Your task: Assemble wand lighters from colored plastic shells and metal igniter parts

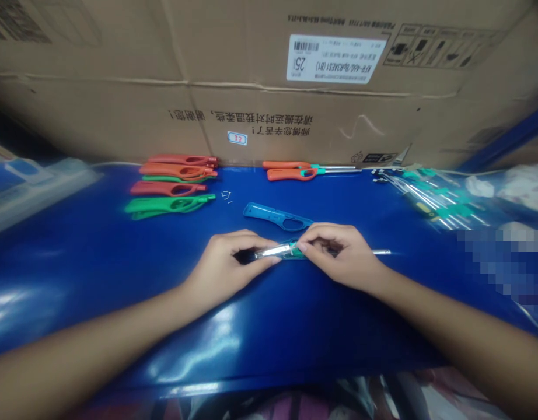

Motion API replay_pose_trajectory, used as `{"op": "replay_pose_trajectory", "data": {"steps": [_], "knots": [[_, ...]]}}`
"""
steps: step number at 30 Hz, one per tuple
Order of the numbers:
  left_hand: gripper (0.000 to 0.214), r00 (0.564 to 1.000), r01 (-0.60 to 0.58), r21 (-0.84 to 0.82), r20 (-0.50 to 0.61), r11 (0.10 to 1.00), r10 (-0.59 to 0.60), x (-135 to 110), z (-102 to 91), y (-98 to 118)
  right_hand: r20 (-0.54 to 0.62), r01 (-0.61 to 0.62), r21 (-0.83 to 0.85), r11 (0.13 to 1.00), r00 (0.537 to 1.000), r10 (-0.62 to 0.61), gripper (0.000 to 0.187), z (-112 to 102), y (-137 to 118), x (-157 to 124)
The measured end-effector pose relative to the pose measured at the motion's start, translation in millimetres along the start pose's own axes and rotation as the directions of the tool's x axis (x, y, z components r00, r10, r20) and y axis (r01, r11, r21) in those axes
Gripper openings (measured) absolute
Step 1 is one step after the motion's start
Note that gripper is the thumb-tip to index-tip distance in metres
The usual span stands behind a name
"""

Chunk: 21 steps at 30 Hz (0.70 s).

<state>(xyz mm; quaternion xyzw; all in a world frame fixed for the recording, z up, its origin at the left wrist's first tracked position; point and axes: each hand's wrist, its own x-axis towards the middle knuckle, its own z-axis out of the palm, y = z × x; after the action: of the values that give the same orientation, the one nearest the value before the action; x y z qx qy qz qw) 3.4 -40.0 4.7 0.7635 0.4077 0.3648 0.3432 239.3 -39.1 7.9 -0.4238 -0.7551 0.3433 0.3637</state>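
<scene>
My left hand (234, 256) pinches the handle end of a partly built long-nosed lighter (275, 251), which has a clear or silvery body and a green part. Over its middle, the fingers of my right hand (334, 251) are closed at the green part; whatever small piece they may grip is hidden. The lighter's metal tube (381, 252) sticks out to the right beyond my right hand. Just behind both hands lies a blue lighter handle half (275, 216), its hollow trigger opening facing up.
Red, orange and green handle shells (170, 189) are stacked at the back left, beside tiny metal pieces (226, 195). Two orange lighters (290, 171) lie at the back middle. Several metal tubes with green parts (439, 198) lie right. A cardboard wall (120, 116) closes off the back.
</scene>
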Motion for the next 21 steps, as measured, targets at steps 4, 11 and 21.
{"op": "replay_pose_trajectory", "data": {"steps": [4, 11, 21], "knots": [[0.017, 1.0, 0.003, 0.002, -0.002, 1.0, -0.003, 0.1, 0.1, -1.1, 0.005, 0.014, -0.037, 0.999, 1.0, -0.013, 0.017, 0.4, 0.0, -0.4], [0.017, 1.0, 0.01, -0.002, 0.007, 1.0, -0.01, -0.2, 1.2, -2.1, 0.018, -0.017, -0.063, 0.998, 1.0, 0.018, 0.019, 2.3, 0.1, -0.6], [0.019, 0.99, -0.124, 0.174, 0.095, 0.977, 0.109, 8.1, -20.5, -1.2, 0.061, 0.018, -0.058, 0.998, 0.998, -0.014, 0.015, -5.7, -2.5, -0.3]]}}
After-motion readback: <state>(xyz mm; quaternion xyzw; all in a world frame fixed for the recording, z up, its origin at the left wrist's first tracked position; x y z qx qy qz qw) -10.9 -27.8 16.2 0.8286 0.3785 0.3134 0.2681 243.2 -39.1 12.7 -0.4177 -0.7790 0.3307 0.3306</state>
